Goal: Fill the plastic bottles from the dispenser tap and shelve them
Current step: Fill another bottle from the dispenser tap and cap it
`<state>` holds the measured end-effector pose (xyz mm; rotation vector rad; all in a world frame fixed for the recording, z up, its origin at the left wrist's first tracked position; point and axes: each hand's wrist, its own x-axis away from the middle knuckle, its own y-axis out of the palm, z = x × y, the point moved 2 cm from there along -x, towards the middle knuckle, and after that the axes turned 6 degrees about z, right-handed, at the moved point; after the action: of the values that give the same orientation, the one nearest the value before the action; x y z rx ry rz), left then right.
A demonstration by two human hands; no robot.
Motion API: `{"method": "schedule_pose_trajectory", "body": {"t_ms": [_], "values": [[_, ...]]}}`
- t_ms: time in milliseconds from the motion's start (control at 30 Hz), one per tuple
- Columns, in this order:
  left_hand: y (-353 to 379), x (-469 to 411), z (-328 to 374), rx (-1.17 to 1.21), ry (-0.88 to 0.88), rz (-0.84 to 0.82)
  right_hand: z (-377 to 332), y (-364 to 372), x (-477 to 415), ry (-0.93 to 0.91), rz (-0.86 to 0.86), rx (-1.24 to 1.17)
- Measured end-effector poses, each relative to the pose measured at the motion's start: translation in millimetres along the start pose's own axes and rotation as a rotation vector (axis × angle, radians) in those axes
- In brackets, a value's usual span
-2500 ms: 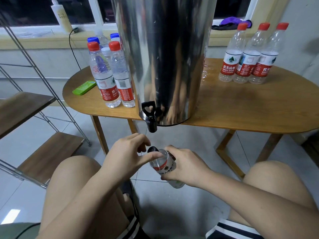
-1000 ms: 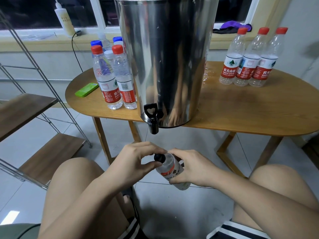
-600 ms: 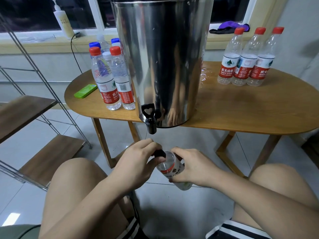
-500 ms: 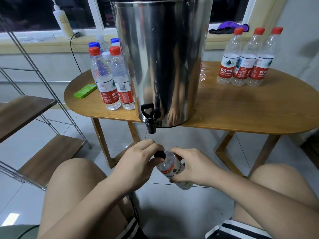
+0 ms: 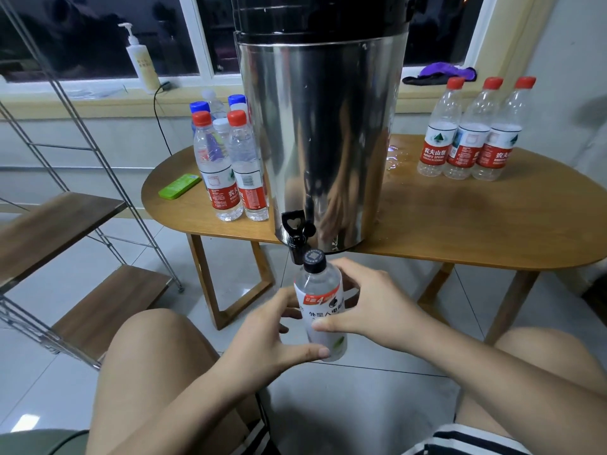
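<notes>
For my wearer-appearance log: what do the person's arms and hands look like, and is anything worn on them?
Both forearms are bare: no sleeves, gloves, watch or bands in view. No rings show on the left hand or the right hand.

A flat lime-green plastic case [image 5: 180, 186] lies near the left end of the oval wooden table [image 5: 492, 231]. A puddle of water [image 5: 395, 159] shines by the table's back edge. On the white window ledge [image 5: 190, 81] a white pump bottle [image 5: 144, 65] stands at the left, with a black cable [image 5: 157, 116] hanging beside it. A purple-and-black cloth [image 5: 440, 73] lies at the right.
</notes>
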<state>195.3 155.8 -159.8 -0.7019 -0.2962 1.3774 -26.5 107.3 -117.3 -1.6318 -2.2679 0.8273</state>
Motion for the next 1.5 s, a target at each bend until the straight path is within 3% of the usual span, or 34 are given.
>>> {"method": "schedule_pose_trajectory", "body": {"t_ms": [233,367,533,667,1067,1500], "values": [[-6,2,7,0.083,-0.044,0.237,-50,-2,-3,-0.048,0.094,-0.073],[-16,7,18,0.096,-0.004,0.343,-73,1,-7,-0.138,0.199,0.017],[-47,0,23,0.069,0.036,0.461,-95,-7,-16,-0.174,0.181,-0.015],[-81,-28,0,-0.032,-0.047,0.546,-94,-30,-24,-0.163,0.292,-0.094],[-114,-134,-73,-0.139,-0.168,0.657,-58,-58,-36,-0.139,0.349,-0.005],[-127,-176,-81,-0.062,-0.166,0.635,-44,-65,-36,-0.138,0.361,0.014]]}}
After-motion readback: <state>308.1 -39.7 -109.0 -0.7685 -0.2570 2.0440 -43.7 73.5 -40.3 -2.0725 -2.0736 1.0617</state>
